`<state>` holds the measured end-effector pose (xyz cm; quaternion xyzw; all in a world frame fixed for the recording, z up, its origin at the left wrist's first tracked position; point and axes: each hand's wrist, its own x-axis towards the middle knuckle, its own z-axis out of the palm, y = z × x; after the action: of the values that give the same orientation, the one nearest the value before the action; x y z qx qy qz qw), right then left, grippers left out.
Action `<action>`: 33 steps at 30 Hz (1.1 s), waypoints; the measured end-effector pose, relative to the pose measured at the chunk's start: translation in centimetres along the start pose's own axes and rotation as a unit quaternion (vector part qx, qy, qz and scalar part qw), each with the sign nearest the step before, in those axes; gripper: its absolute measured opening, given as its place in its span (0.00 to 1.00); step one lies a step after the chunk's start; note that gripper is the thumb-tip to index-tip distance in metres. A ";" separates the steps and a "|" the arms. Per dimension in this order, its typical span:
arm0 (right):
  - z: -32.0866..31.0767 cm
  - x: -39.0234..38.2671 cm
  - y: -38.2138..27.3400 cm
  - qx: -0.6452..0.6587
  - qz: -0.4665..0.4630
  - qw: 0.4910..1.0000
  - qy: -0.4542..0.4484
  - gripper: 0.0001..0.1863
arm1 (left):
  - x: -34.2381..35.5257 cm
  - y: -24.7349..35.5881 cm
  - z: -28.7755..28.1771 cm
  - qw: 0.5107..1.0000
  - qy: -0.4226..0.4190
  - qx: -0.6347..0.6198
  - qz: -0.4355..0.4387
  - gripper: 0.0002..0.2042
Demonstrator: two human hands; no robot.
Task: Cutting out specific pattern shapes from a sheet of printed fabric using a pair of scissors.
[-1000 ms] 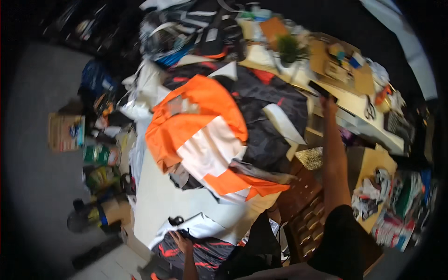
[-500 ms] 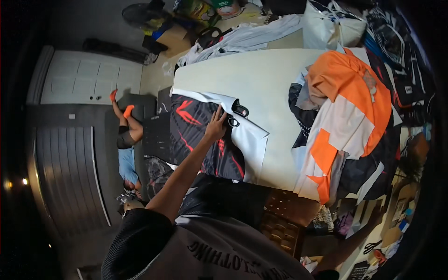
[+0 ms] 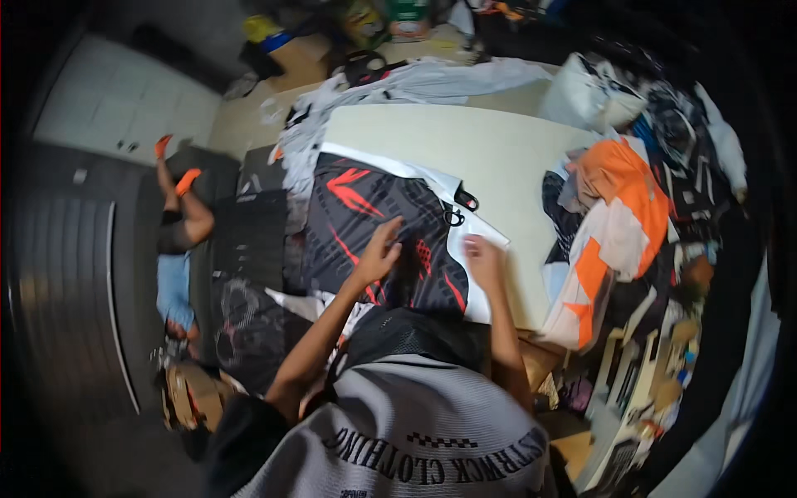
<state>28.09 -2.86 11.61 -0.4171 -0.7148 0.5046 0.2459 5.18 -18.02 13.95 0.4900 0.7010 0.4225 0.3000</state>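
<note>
A black garment with red streaks and white trim [image 3: 365,224] lies spread at the near edge of a pale table [image 3: 473,149]. My left hand [image 3: 380,249] rests flat on the black fabric, fingers apart. My right hand [image 3: 483,253] presses on the garment's white edge, beside a small black clip [image 3: 459,207]. Neither hand grips anything.
A heap of orange, white and black clothes [image 3: 618,224] fills the table's right side. Grey cloth [image 3: 415,83] hangs over the far edge. A person in a blue top [image 3: 176,257] lies on the floor at left. Clutter and boxes [image 3: 365,25] stand at the back.
The view has swung from the cluttered right side of the table to the black garment. My right hand has come down from the far clutter onto the garment beside my left.
</note>
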 end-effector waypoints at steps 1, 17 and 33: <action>3.1 0.9 0.3 -0.054 -0.020 0.997 -0.056 0.16 | 0.1 2.9 -1.4 0.991 0.011 -0.122 -0.057 0.28; 9.6 7.1 2.2 -0.370 0.144 0.918 0.004 0.29 | -13.6 19.5 -29.5 0.949 0.101 -0.141 0.263 0.22; 8.7 8.9 5.0 -0.399 -0.090 0.912 0.015 0.23 | -15.0 32.2 -26.6 0.926 -0.113 -0.009 0.359 0.39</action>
<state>18.39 0.84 3.16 -0.4214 -0.8876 0.1469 0.1140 2.07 -34.76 54.93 0.7508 0.4352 0.4503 0.2100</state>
